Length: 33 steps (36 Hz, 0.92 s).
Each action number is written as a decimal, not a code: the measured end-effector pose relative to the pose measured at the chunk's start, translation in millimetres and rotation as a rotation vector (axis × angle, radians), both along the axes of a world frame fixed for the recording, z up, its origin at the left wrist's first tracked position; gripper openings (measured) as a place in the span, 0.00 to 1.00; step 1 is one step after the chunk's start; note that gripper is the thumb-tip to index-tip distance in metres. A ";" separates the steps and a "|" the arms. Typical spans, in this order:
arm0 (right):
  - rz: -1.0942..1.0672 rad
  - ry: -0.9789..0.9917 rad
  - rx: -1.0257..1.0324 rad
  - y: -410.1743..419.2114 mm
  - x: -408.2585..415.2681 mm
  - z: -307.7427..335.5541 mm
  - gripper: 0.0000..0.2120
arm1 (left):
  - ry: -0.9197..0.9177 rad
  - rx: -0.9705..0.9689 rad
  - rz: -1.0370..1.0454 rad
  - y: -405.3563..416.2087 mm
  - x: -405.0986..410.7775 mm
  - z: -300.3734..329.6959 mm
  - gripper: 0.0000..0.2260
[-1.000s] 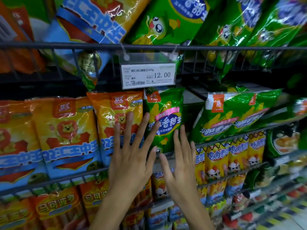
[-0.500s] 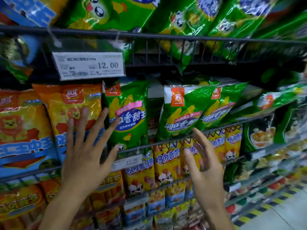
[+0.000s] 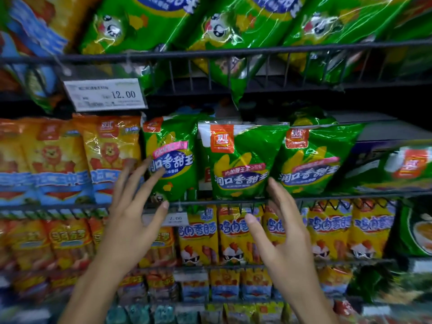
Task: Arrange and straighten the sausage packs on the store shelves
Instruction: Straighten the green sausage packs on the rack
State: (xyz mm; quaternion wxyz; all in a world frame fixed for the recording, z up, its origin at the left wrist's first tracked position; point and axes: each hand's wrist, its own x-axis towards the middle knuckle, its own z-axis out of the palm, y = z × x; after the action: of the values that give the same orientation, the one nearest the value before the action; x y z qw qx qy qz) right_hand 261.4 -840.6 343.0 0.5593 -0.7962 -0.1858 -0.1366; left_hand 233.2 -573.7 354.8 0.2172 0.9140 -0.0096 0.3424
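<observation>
**Two hands reach up to the green sausage packs**

The left hand (image 3: 131, 220) is up with its fingers spread wide. Its fingertips (image 3: 157, 172) lie on the first shiny green plastic sausage pack (image 3: 171, 157), holding nothing. The right hand (image 3: 284, 237) is open too, its fingertips at the bottom edge of the middle green sausage pack (image 3: 240, 160). Whether they touch is hard to tell. Both arms are cut off at the bottom. The packs stand behind the dark wire shelf rail (image 3: 210, 203). A third green pack (image 3: 311, 160) leans beside them, blurry. Orange lion packs (image 3: 109, 150) stand to the left. A white price tag (image 3: 105, 94) reads 12.00; its small print is too fuzzy to read.
</observation>
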 end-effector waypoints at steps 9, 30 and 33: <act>0.002 0.028 0.005 -0.5 8.0 3.3 0.36 | -0.030 -0.095 -0.155 -54.1 9.9 7.9 0.26; -0.195 -0.174 -0.093 25.9 18.2 11.6 0.33 | -0.163 -0.387 -0.266 -83.7 46.0 23.3 0.34; -0.185 -0.213 -0.079 28.7 21.5 17.2 0.33 | -0.190 -0.407 -0.249 -78.7 45.8 29.0 0.34</act>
State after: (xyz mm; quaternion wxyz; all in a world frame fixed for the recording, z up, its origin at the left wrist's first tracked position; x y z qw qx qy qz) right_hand 282.9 -811.9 360.2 0.4898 -0.8123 -0.1752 -0.2638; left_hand 279.0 -652.4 383.8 0.4355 0.8070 -0.0732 0.3921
